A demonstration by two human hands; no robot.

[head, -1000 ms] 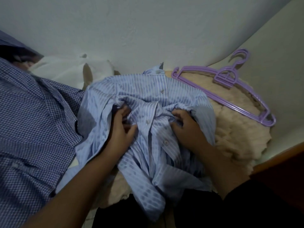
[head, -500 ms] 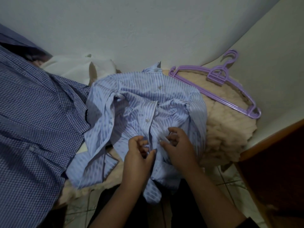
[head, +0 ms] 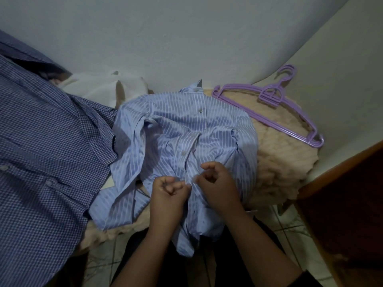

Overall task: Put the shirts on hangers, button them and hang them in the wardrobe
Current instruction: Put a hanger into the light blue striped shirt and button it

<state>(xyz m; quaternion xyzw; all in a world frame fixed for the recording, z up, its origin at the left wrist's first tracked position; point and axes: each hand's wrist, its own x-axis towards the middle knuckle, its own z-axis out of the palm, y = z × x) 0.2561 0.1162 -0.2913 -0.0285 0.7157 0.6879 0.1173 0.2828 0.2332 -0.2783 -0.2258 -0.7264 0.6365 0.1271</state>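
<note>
A light blue striped shirt [head: 178,129] lies face up on a beige fuzzy blanket [head: 277,162], its collar toward the wall. The upper buttons look fastened. My left hand [head: 167,190] and my right hand [head: 215,179] meet at the lower placket, each pinching an edge of the shirt front. Whether a hanger is inside the shirt is hidden. Purple plastic hangers [head: 271,98] lie on the blanket to the right, by the wall.
A dark blue checked shirt [head: 45,162] spreads over the left side. A white cloth [head: 99,88] is bunched at the back by the wall [head: 165,38]. A dark wooden furniture piece [head: 348,199] stands at the right. Tiled floor [head: 288,226] shows below.
Both hands have moved from the middle of the shirt down to the lower placket and come closer together. The shirt front lies flatter and more spread out than a second ago.
</note>
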